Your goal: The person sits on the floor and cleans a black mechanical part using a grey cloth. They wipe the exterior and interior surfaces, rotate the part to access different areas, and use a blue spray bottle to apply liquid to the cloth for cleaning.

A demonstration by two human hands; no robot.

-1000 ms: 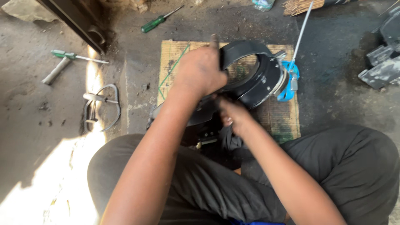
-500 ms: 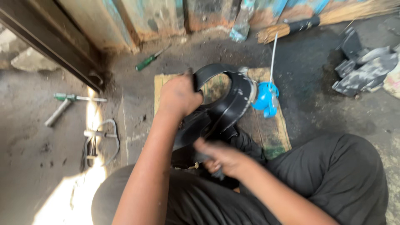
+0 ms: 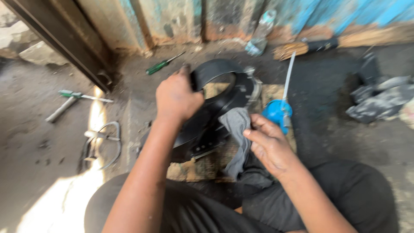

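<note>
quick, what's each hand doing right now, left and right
Left hand: closed, gripping the rim of the black curved cover.
Right hand: fingers partly curled, pressing a grey rag against the cover.

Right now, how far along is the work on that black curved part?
Looks mid-way. Already set up: the black curved part is raised over the cardboard mat, gripped at its rim by the left hand. In hand: the right hand presses a grey rag against it. How much remains can't be judged; the picture is blurred. The green screwdriver lies untouched on the floor.
</note>
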